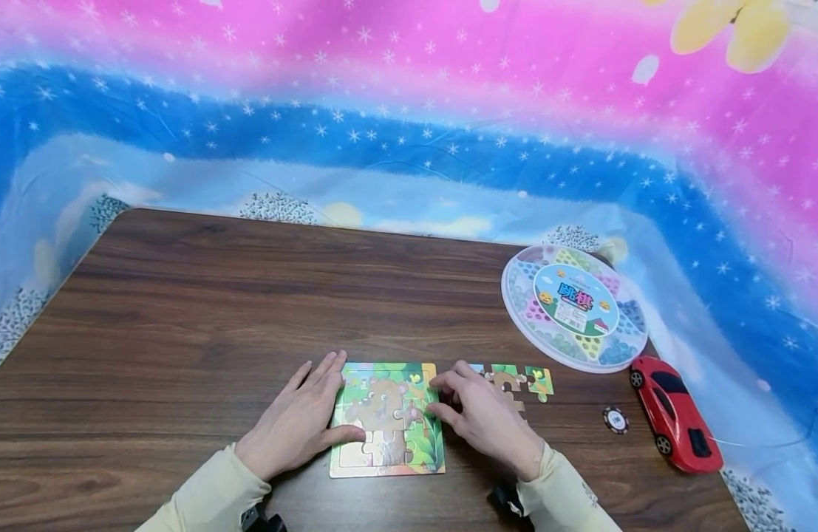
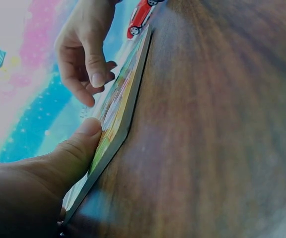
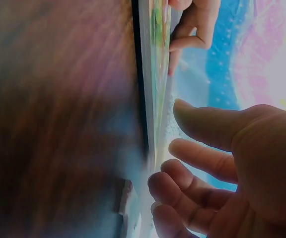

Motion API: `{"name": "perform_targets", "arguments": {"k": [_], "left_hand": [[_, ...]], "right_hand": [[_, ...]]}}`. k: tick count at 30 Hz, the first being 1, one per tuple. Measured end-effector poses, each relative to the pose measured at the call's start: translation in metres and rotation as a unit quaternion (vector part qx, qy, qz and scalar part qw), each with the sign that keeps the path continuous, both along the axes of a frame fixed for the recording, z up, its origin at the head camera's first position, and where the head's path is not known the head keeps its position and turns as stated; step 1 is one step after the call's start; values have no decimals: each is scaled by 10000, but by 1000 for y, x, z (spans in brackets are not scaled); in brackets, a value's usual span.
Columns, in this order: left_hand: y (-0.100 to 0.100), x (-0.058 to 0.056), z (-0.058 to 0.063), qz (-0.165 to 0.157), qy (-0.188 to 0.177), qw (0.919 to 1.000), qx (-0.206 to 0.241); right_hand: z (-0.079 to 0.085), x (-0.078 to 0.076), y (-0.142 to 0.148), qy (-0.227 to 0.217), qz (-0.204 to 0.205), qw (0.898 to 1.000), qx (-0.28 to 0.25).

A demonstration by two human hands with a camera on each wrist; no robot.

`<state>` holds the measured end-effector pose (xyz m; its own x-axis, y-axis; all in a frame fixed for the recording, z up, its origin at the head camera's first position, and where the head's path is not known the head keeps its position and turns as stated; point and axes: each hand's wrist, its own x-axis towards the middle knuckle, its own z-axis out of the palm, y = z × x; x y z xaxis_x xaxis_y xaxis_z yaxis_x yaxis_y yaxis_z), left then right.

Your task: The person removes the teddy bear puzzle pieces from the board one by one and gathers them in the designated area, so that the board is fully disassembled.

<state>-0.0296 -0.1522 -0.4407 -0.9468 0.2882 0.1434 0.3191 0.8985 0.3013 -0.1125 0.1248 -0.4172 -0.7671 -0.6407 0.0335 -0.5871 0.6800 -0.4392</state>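
Note:
A square jigsaw puzzle (image 1: pixel 385 443) with a cartoon bear on it lies flat on the table. My left hand (image 1: pixel 302 417) rests along its left edge, fingers stretched forward and the thumb (image 2: pixel 78 144) lying on its top face. At its right edge hovers my right hand (image 1: pixel 485 414), with its thumb and forefinger apart and nothing visible between them. In the right wrist view the fingers of the right hand (image 3: pixel 207 173) are loosely bent. Beyond that hand lie loose puzzle pieces (image 1: pixel 540 380), partly hidden by it.
A round Chinese checkers box (image 1: pixel 575 355) stands at the back right of the brown wooden table (image 1: pixel 249 295). Nearer, a red toy car (image 1: pixel 677 421) sits by the right edge, with a black-and-white chip (image 1: pixel 616 420) beside it. A patterned cloth (image 1: pixel 382 140) hangs behind the table.

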Motion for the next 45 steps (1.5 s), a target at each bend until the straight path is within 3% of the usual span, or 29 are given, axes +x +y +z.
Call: {"name": "perform_targets", "arguments": {"k": [13, 30, 45], "left_hand": [[0, 0, -1, 11, -31, 10000, -15], [0, 0, -1, 57, -180, 9998, 65], [0, -1, -2, 26, -83, 10000, 49]], "right_hand": [[-2, 3, -3, -238, 189, 9994, 151], [-1, 3, 3, -158, 639, 9976, 213], [-3, 3, -1, -183, 530, 9984, 83]]}}
